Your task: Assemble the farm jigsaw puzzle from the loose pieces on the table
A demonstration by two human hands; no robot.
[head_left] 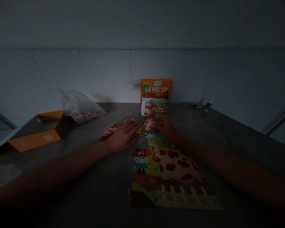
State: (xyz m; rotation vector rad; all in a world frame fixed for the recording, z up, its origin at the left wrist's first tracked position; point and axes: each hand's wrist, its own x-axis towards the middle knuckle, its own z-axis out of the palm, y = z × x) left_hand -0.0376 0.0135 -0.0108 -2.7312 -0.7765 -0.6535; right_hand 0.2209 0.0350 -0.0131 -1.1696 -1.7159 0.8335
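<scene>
A partly joined farm jigsaw puzzle [178, 167] lies on the grey table, with a spotted cow, a farmer and a white fence on it. At its far edge my right hand [165, 127] is closed, fingertips pinching a pink puzzle piece [148, 123]. My left hand [123, 136] rests palm down with fingers stretched out; its fingertips come close to a yellow-green piece [141, 130]. Beside that hand lie several loose puzzle pieces [109, 131], partly covered by it. Another small piece [129, 120] sits just beyond its fingers. The dim light blurs small details.
An orange puzzle box [156, 86] stands against the white tiled wall, a picture card [154, 107] leaning on it. At the left are a clear plastic bag [82, 107] of pieces and an open orange box part [38, 141]. A small blue bottle [208, 105] stands back right.
</scene>
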